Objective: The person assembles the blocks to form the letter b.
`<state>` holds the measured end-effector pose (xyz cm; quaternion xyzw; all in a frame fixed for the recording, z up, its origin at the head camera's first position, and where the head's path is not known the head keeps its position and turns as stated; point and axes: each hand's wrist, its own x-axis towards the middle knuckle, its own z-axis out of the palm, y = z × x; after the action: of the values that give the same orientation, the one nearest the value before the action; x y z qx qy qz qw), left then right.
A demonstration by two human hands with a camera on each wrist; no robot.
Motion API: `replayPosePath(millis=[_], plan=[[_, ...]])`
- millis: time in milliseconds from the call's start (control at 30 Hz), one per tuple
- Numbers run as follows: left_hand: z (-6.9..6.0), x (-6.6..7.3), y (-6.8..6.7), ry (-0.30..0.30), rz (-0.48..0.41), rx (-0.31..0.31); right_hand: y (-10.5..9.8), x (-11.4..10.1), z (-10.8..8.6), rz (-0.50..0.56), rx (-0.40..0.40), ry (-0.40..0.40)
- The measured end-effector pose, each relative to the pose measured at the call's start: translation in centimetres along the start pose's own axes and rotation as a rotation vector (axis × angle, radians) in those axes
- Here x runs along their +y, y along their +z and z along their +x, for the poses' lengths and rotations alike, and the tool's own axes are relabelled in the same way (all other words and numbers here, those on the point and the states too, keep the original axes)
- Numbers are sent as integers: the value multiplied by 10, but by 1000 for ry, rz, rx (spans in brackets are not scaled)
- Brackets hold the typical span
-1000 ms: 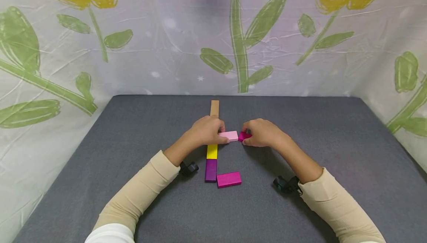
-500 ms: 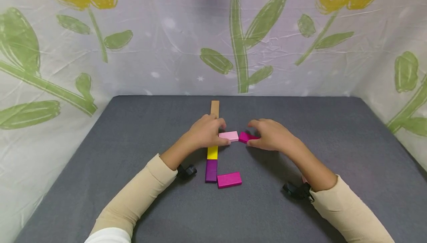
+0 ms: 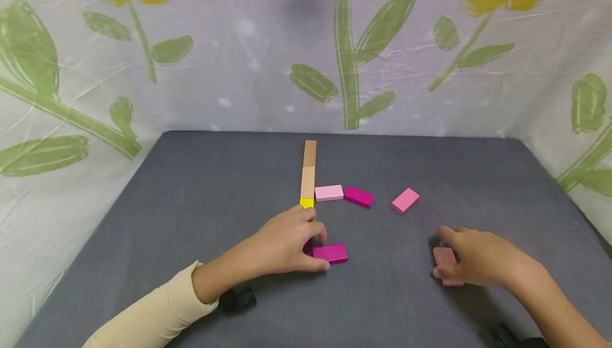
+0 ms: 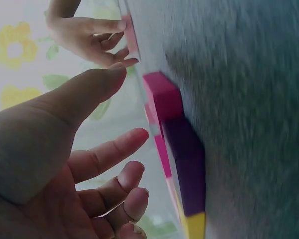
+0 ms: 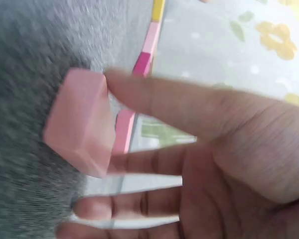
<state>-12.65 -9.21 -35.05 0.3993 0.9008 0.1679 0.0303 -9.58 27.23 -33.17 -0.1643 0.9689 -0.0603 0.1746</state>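
One dusty pink block [image 3: 444, 256] sits well right of the yellow block [image 3: 307, 202] and nearer the person, at the fingertips of the right hand [image 3: 487, 257]. Change over the last half second: we see both hands gone from the light pink block [image 3: 329, 193] and far magenta block [image 3: 358, 197], which remain just right of the yellow block. We take it that this pair is set down for now and the work has shifted to other blocks. Right grip: thumb and forefinger flank the dusty pink block, moderately spread; whether they press it, we cannot tell. Left hand [image 3: 287, 242]: thumb and fingers wide apart, holding nothing, on the yellow block's near side; the near magenta block [image 3: 334, 252] lies by its fingertips, contact unclear. Outward from yellow: mid-pink block [image 3: 405, 201] well right, two tan blocks [image 3: 308, 180] beyond, purple block [image 4: 184, 164] nearer.
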Motion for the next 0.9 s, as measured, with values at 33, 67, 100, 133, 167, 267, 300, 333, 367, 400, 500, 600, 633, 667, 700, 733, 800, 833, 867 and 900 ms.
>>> replayPosePath(millis=[33,67,100,133,167,267,300,333,367,400,500,600,633,667,700,733,800,833,867,900], plan=[[-1,2,1,8,9,-9,2,0,-3,22,-7,-21],[-1,4,1,15,18,-13,5,0,-6,48,-13,-43],[-1,5,2,20,27,-18,6,-1,-8,75,-18,-59],[-2,5,3,23,34,-22,7,-2,-9,94,-15,-82],[-2,6,4,26,40,-23,8,-4,-10,106,-9,-111],[-2,6,5,32,55,-16,10,-9,-10,135,7,-199],[-2,5,5,33,59,-13,10,-11,-9,137,22,-233],[-3,5,6,33,63,-10,10,-13,-8,137,39,-264],[-2,5,6,32,66,-7,9,-15,-7,133,63,-299],[-2,5,6,30,70,-5,9,-17,-6,125,87,-329],[-2,5,6,19,79,-8,9,-24,0,89,167,-409],[-2,4,6,14,89,-15,9,-32,7,42,232,-463],[-2,4,6,15,92,-16,9,-35,10,30,246,-475],[-2,4,6,15,94,-17,9,-38,13,16,257,-485],[-2,4,5,13,96,-19,8,-41,15,9,267,-499],[-3,3,5,12,98,-20,8,-43,19,5,272,-512],[-3,3,5,9,98,-28,7,-48,25,-6,279,-540],[-3,3,5,5,95,-36,7,-50,28,-10,279,-550],[-4,3,5,1,92,-45,6,-52,31,-12,276,-562],[-4,3,5,-4,88,-55,6,-55,33,-14,276,-575]])
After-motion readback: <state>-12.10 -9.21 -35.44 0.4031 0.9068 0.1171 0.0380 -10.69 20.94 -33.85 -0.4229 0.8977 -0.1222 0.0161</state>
